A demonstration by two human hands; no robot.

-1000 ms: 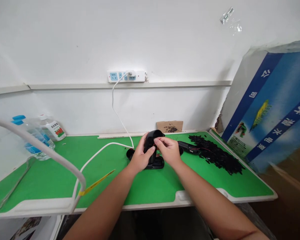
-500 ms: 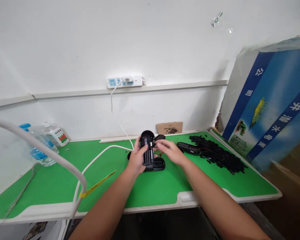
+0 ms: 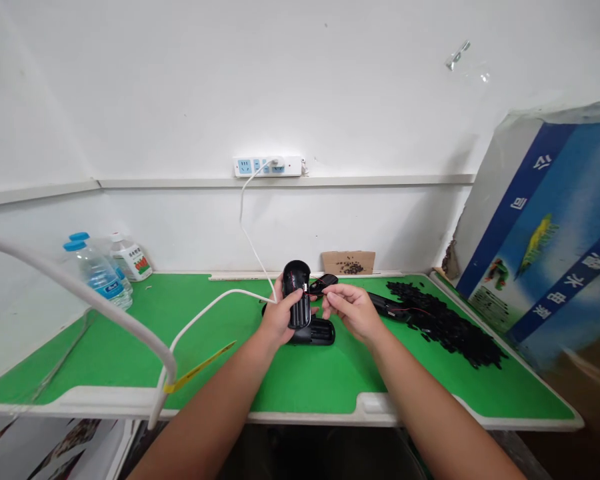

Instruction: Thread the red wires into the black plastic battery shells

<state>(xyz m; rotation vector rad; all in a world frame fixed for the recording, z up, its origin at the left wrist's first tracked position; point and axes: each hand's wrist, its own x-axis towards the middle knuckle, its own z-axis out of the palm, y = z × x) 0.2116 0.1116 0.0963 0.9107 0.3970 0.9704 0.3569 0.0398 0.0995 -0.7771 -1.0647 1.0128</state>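
My left hand (image 3: 279, 319) is closed around a black plastic housing (image 3: 297, 267), held upright with its hollow inner side facing me. The housing has battery-like slots in its lower half, a thin red wire along its upper part and a small white connector at its right edge. My right hand (image 3: 353, 308) is beside it, thumb and forefinger pinched on a thin wire (image 3: 316, 294) that runs from the housing. Below lies another black housing (image 3: 321, 331), partly covered. A smaller black part (image 3: 324, 283) sits behind the fingers.
A third black housing (image 3: 386, 307) with a red wire lies by a pile of small black pieces (image 3: 450, 327). Cardboard (image 3: 360, 262) with tiny dark bits leans at the wall. A power strip (image 3: 267, 166), water bottles (image 3: 105, 277), a white cable (image 3: 207, 300) and a large blue box (image 3: 570, 220) surround the green table.
The camera view has shifted, so the scene sits further right and lower. My right hand has drawn slightly away from the housing, with the fingertips pinched. The left hand keeps its hold.
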